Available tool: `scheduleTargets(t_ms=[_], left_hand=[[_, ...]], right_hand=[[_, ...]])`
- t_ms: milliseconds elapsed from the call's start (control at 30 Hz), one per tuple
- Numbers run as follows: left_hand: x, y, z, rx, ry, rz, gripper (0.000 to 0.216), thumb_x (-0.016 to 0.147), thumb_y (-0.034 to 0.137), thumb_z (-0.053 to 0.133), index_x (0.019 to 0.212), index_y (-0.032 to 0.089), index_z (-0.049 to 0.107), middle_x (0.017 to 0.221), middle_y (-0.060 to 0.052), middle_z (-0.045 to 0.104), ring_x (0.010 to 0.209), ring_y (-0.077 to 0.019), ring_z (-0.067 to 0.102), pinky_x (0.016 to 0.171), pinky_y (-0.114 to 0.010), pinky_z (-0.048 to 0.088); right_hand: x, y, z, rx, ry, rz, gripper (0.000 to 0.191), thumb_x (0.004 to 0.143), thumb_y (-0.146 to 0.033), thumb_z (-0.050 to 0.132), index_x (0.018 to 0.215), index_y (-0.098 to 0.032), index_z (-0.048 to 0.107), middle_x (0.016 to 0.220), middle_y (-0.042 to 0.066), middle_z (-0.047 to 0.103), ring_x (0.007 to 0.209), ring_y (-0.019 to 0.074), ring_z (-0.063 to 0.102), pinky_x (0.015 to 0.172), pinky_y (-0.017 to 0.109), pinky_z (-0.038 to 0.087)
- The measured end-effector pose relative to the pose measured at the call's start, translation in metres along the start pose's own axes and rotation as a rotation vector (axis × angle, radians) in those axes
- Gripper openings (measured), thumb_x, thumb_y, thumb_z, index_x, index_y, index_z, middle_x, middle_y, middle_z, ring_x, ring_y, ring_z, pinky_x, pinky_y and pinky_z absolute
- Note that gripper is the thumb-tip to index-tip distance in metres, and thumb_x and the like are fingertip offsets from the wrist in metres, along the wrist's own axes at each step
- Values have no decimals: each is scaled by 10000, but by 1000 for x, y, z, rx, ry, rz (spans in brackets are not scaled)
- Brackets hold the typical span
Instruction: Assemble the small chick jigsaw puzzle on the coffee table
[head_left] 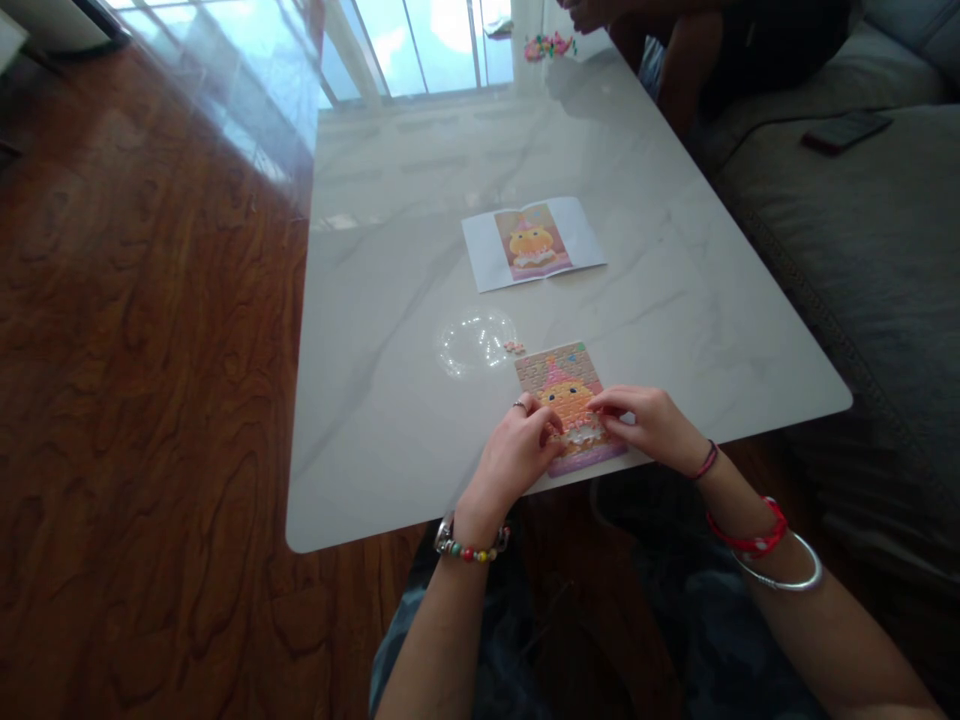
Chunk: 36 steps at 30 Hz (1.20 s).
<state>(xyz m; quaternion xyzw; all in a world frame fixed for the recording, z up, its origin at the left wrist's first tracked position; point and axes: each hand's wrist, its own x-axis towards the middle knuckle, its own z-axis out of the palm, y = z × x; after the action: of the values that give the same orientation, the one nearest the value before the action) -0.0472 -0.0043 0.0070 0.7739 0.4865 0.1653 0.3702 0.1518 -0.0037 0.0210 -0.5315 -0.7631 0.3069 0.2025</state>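
A small jigsaw puzzle (568, 384) showing an orange creature with a pink hat lies near the front edge of the white marble table (390, 300). My left hand (517, 452) rests on its left side, fingers curled and pinched together over the picture. My right hand (649, 424) lies on its right side, fingers pressed down on the pieces. Whether either hand holds a piece is hidden. Two or three loose pieces (514, 347) lie just above the puzzle's top left corner.
A printed reference sheet (532, 243) with the same picture lies mid-table. Another person (720, 50) sits at the far end beside a pile of pieces (547, 45). A grey sofa (862, 220) with a phone (846, 130) stands right. Wooden floor lies left.
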Motion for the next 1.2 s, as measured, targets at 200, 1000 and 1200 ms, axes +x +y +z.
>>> scheduleTargets(t_ms=[200,1000,1200], left_hand=[[0,0,-1,-8,-11,-6,88,718,215,565,803,197,561,876,-5,449,641,-79,496,668,-265,460],[1,1,-2,-27,-5,-5,70,717,204,560,786,194,566,860,-8,461,674,-91,498,669,-266,460],[2,1,-2,-23,-3,-3,78,704,190,569,781,196,566,855,-9,464,680,-97,496,672,-273,462]], right_hand=[[-1,1,-1,78,-3,122,184,726,-174,515,851,-181,651,833,27,677,710,137,612,671,262,489],[-2,20,-9,420,-89,355,191,651,-236,584,812,-180,670,835,29,688,771,171,631,737,315,513],[0,21,-12,402,-105,355,133,642,-259,594,734,-167,622,720,14,658,667,140,608,632,263,502]])
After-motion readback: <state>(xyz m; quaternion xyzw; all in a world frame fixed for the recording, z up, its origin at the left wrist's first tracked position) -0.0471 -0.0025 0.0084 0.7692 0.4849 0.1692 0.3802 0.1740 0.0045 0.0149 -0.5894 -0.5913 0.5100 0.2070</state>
